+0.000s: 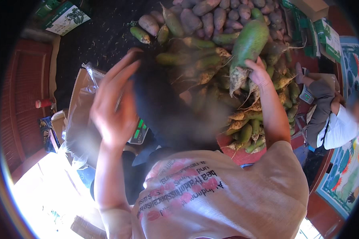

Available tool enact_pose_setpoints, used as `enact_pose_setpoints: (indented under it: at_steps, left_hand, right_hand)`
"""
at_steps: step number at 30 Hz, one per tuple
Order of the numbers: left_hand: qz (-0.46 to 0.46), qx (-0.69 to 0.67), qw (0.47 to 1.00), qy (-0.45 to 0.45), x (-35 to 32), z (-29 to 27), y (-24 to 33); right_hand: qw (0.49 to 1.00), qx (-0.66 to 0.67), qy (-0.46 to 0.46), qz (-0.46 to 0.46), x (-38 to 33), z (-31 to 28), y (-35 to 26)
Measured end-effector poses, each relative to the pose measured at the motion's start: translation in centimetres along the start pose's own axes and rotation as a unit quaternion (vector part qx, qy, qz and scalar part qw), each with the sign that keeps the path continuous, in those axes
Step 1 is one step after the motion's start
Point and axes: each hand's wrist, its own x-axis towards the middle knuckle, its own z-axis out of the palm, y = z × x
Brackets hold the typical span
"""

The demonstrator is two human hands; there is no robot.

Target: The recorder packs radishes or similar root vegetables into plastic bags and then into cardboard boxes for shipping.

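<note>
Atop vegetable pile (211,47): right hand (259,73) grips large green radish (249,42).

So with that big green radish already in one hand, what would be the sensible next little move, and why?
Probably lift the big green radish clear of the pile of vegetables and carry it toward the clear plastic bag. The right hand grips its rooty lower end, while the left hand is raised, open and empty beside the bag. It could hold the bag's mouth open.

A produce stall: a heap of green radishes (211,59) and purple sweet potatoes (211,18) far ahead, a digital weighing scale (139,131) near left.
</note>
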Motion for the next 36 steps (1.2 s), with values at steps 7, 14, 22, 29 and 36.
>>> enact_pose_setpoints:
  at_steps: [7,14,22,29,36]
  left_hand:
    - [-0.042,-0.160,0.986,-0.026,8.5,12.6,3.4]
    - [-0.110,0.001,0.982,-0.156,8.5,15.3,3.1]
    - [-0.092,-0.077,0.989,-0.088,4.3,17.9,1.6]
    - [-0.196,-0.195,0.950,-0.144,3.3,21.5,1.6]
    - [-0.368,-0.575,0.656,-0.322,0.5,24.7,0.6]
  right_hand:
    - [0.957,-0.241,-0.120,-0.108,-1.9,4.8,-2.8]
    - [0.782,-0.579,-0.041,-0.226,-4.0,6.5,-5.3]
    - [0.572,-0.767,0.019,-0.289,-5.7,6.2,-7.6]
    - [0.757,-0.648,-0.058,0.054,-2.2,-1.1,-1.7]
    - [0.946,-0.216,-0.189,0.148,-3.7,0.4,-0.5]
